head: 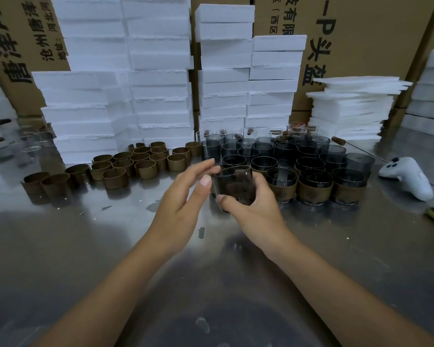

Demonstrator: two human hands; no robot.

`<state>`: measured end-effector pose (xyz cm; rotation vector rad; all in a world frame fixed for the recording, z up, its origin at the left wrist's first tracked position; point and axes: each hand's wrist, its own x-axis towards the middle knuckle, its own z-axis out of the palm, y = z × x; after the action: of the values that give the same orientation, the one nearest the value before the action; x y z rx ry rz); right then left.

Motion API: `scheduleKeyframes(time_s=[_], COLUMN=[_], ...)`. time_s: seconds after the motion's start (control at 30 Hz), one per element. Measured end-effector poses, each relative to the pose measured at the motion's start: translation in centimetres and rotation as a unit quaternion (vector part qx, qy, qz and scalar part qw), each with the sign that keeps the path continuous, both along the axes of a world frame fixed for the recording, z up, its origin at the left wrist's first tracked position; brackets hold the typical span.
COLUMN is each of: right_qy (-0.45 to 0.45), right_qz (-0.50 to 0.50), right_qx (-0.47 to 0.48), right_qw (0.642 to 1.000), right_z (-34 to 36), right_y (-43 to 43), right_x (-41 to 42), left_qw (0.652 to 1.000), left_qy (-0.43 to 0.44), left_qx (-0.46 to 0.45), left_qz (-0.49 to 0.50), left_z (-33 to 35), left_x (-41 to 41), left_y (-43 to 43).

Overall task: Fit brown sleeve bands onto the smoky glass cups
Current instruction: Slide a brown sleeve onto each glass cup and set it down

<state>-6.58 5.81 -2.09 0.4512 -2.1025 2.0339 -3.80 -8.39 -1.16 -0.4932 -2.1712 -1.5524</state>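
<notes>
Cup (233,187), no band visible on it, is gripped in the right hand (256,216) above mid tabletop (85,246); the left hand (183,194) is spread beside its rim. Judged step: cup fetched. Next move calls for a band (145,169) from the far-left cluster.

Glossy smoky glass cup (233,185), matt brown bands (125,164), brushed metal table (85,246)

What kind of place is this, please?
Probably a packing or assembly area in a warehouse: stacked white foam boxes and printed cartons stand behind a steel table holding many smoky glass cups and brown sleeve bands.
</notes>
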Motion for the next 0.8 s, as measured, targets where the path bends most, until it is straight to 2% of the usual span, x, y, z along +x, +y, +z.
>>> scheduleKeyframes(time_s=[0.23,0.43,0.8], right_qy=[0.012,0.004,-0.008], right_qz=[0.054,0.086,0.057], right_qx=[0.013,0.036,0.042], right_qw=[0.998,0.996,0.997], right_z=[0.0,-0.2,-0.6], right_y=[-0.3,-0.6,-0.5], right_x=[0.7,0.9,0.2], left_qw=[0.999,0.999,0.997], left_qy=[-0.012,-0.006,0.045], left_qx=[0.046,0.044,0.035], left_qz=[-0.018,-0.03,-0.048], left_z=[0.2,0.4,1.0], left_x=[-0.1,0.2,0.9], left_y=[0.1,0.4,1.2])
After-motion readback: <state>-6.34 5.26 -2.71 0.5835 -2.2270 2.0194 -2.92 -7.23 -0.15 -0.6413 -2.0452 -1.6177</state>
